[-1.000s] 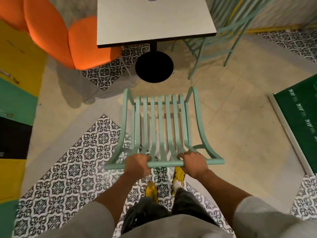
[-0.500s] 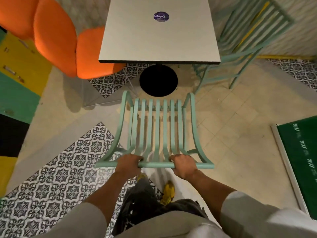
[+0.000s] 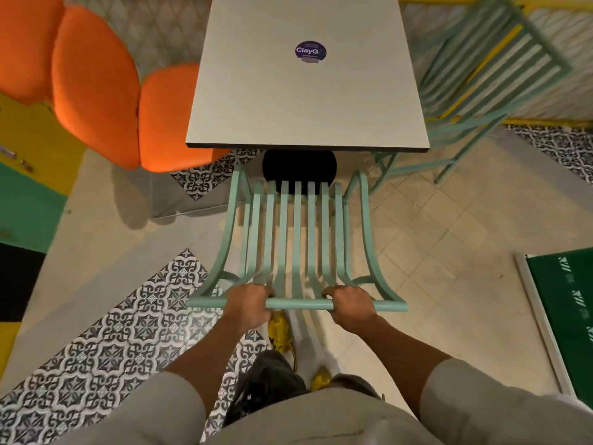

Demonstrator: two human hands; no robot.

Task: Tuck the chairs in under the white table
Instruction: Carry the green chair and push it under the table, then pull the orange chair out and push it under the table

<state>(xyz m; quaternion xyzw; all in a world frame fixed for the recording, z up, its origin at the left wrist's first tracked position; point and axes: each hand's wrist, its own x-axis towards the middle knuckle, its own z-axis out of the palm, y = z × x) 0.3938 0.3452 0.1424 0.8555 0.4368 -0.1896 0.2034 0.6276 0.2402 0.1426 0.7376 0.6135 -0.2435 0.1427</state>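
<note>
Café or casual eatery, judging by furnishing. Square white table (image 3: 308, 91) on single black pedestal base (image 3: 299, 167), round purple branded sticker (image 3: 310, 52) on top. Mismatched seating around table: mint slatted chair (image 3: 296, 245) at near edge, second mint chair (image 3: 487, 69) right of table, orange padded chair (image 3: 128, 104) left of table. Patterned black-and-white tiles (image 3: 106, 345) mixed with plain beige flooring near table.

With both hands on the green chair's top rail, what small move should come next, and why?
Probably push the green chair straight ahead. Both hands, left and right, grip its top rail, and its seat front only just reaches the white table edge, above the black base.
</note>
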